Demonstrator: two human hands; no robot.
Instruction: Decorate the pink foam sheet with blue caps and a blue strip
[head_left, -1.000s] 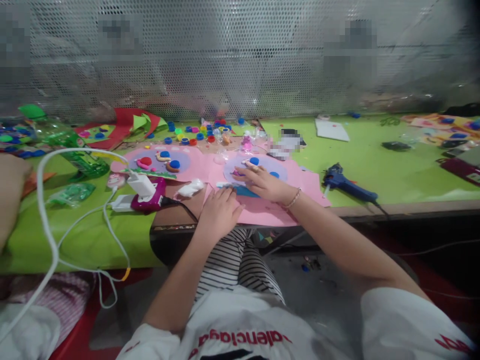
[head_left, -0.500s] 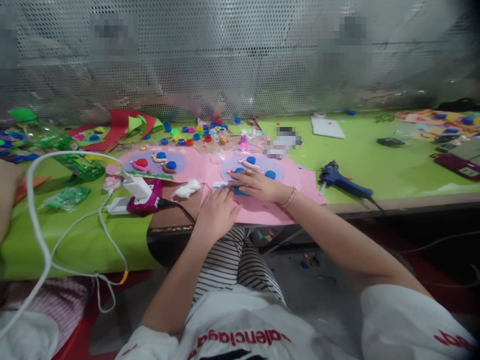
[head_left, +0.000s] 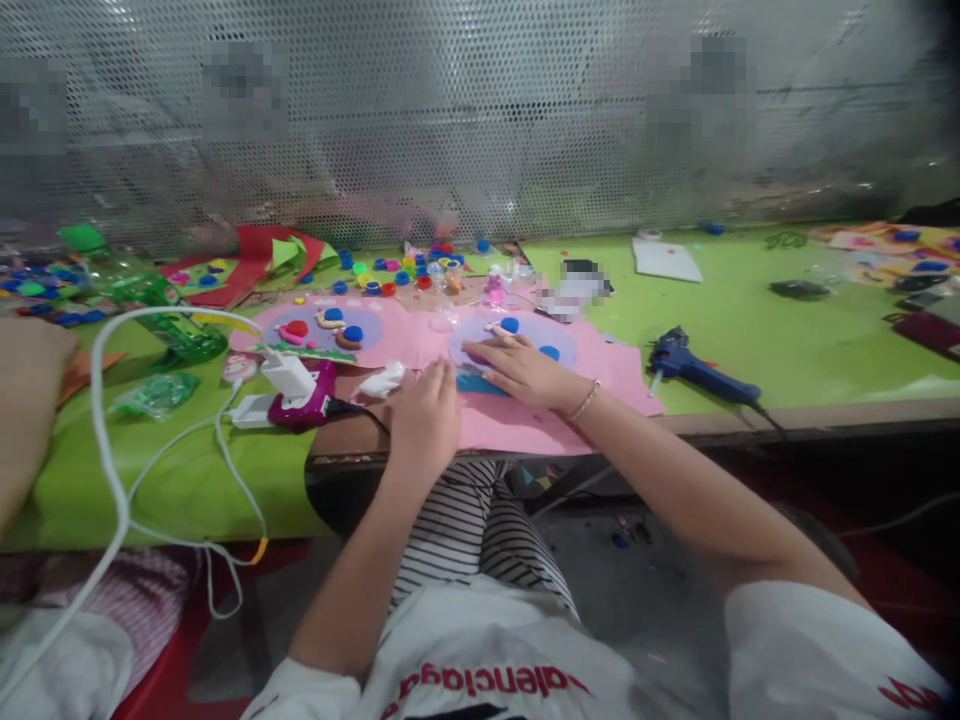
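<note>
My right hand [head_left: 521, 375] lies palm down with fingers stretched out over a pale purple oval on the pink paper sheet [head_left: 540, 425]. Under and beside its fingers are a blue strip [head_left: 480, 384] and a blue-shelled clay snail [head_left: 550, 354]; another clay snail [head_left: 510, 326] shows just beyond. My left hand [head_left: 426, 412] is at the sheet's left edge, beside the strip, its fingers pressed together with the tips bent down. Whatever those fingertips hold, if anything, is hidden. To the left, more clay snails [head_left: 330, 318] sit on another purple oval on pink paper.
A purple power adapter [head_left: 311, 400] with white chargers and cables stands left of me, near a white crumpled lump [head_left: 381, 380] and a green bottle [head_left: 176, 325]. A blue glue gun [head_left: 701, 372] lies right. Small coloured pots [head_left: 388, 289] are behind. Another person's arm [head_left: 30, 400] is far left.
My left hand has turned and drawn its fingers together, uncovering more of the blue strip. The right hand stays over the oval. The whole view has shifted slightly.
</note>
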